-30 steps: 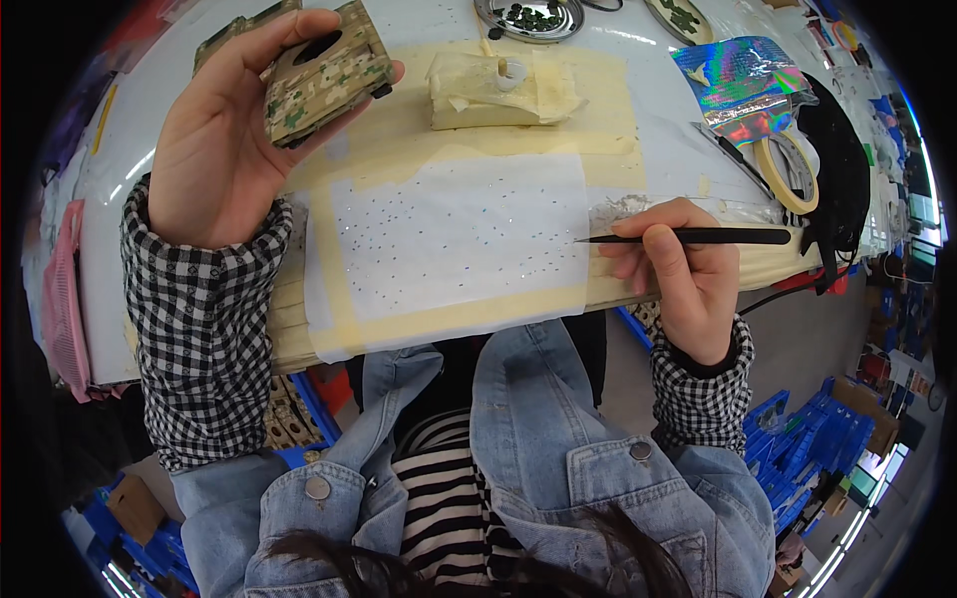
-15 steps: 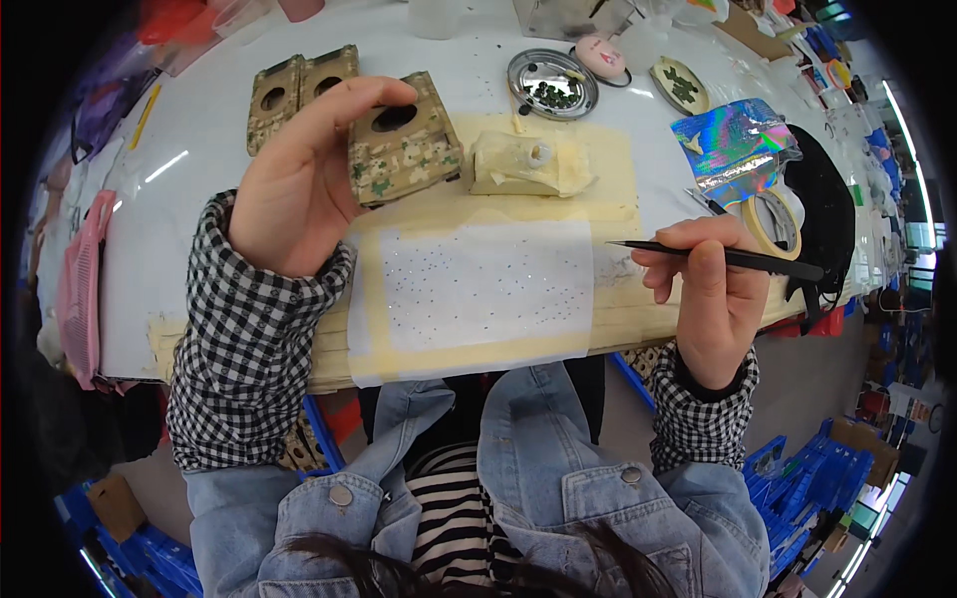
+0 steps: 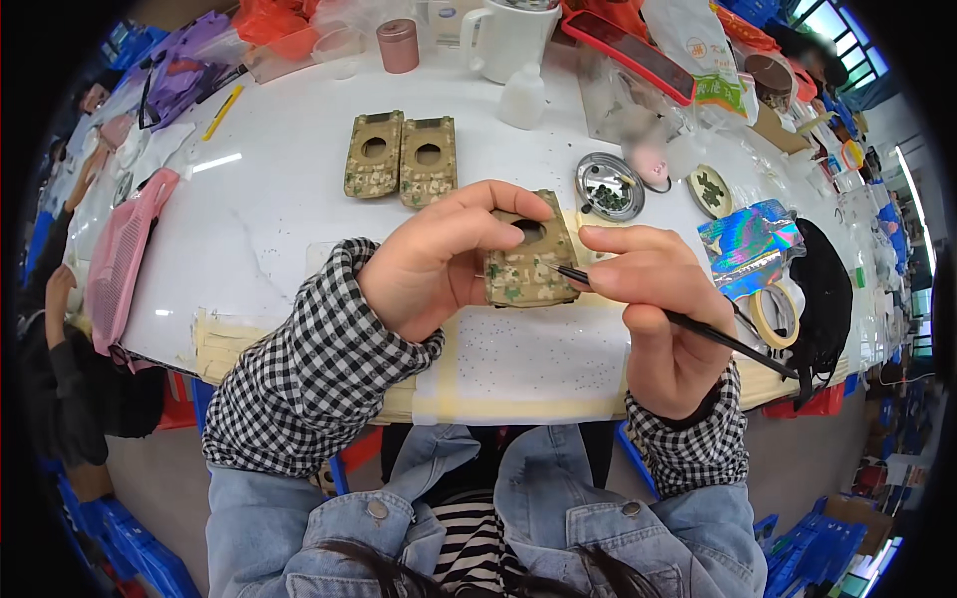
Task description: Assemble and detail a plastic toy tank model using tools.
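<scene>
My left hand (image 3: pixel 429 261) is closed around a camouflage-painted model tank hull (image 3: pixel 518 284), with the thumb and forefinger at the round hole in its top. My right hand (image 3: pixel 670 309) grips slim black tweezers (image 3: pixel 720 339); their tip meets or nearly meets the hull's top surface beside the hole. Whether anything tiny is between the tips I cannot tell. Below the hull lies a white sheet (image 3: pixel 518 374) dotted with small specks and edged with yellowish tape. Two similar camouflage hulls, one left (image 3: pixel 373 169) and one right (image 3: pixel 429 171), stand side by side farther back.
A round metal dish (image 3: pixel 610 189) and an oval dish (image 3: pixel 710 191) hold small dark green pieces. At the right are a shiny holographic pouch (image 3: pixel 748 244), a tape roll (image 3: pixel 773 317) and a black bag (image 3: pixel 825 299). A pink mesh basket (image 3: pixel 130 264) stands left; a white pitcher (image 3: pixel 510 45) is at the back.
My left hand has brought the hull rightward and down over the sheet. My right hand has moved left, bringing the tweezers' tip to the hull. The view has shifted, showing more of the table's back.
</scene>
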Action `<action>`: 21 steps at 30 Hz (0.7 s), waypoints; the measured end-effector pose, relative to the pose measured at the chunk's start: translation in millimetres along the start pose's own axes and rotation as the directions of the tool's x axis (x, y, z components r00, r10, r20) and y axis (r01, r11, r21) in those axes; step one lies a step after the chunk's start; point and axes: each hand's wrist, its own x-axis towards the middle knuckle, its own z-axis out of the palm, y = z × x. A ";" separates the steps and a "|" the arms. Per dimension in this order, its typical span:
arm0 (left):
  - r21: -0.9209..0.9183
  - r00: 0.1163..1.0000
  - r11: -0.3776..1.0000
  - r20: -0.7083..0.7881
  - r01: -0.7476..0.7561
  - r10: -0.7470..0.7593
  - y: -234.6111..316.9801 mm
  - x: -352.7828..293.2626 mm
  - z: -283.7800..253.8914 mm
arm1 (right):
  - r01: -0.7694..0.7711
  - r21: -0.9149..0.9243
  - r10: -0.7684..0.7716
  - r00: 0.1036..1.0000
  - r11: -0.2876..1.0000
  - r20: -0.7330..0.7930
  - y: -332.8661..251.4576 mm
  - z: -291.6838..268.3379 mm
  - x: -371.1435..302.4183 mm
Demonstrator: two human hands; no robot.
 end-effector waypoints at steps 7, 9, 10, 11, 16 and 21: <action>0.020 1.000 1.000 -0.002 -0.009 0.009 -1.6 1.7 -0.3 | -0.022 0.036 0.021 0.999 0.999 0.040 6.5 -0.3 -1.7; 0.009 1.000 1.000 0.010 -0.014 0.013 -3.2 2.6 -2.9 | -0.023 0.030 0.021 0.999 0.999 0.050 6.3 -0.7 -1.2; 0.015 1.000 1.000 0.002 -0.014 0.013 -3.0 2.2 -2.7 | -0.019 0.021 0.017 0.998 1.000 0.055 5.1 -1.5 0.2; 0.021 1.000 1.000 -0.005 -0.014 0.014 -2.5 2.1 -2.2 | -0.015 0.011 0.014 0.998 1.000 0.061 4.5 -2.3 0.9; 0.049 0.999 0.998 -0.010 -0.049 0.049 -4.0 1.3 -3.7 | -0.002 -0.017 0.003 0.997 1.000 0.076 6.8 -2.1 0.5; 0.044 0.999 0.998 0.012 -0.053 0.053 -4.6 2.9 -5.0 | 0.004 -0.019 -0.003 0.997 1.000 0.072 7.9 -1.9 -0.7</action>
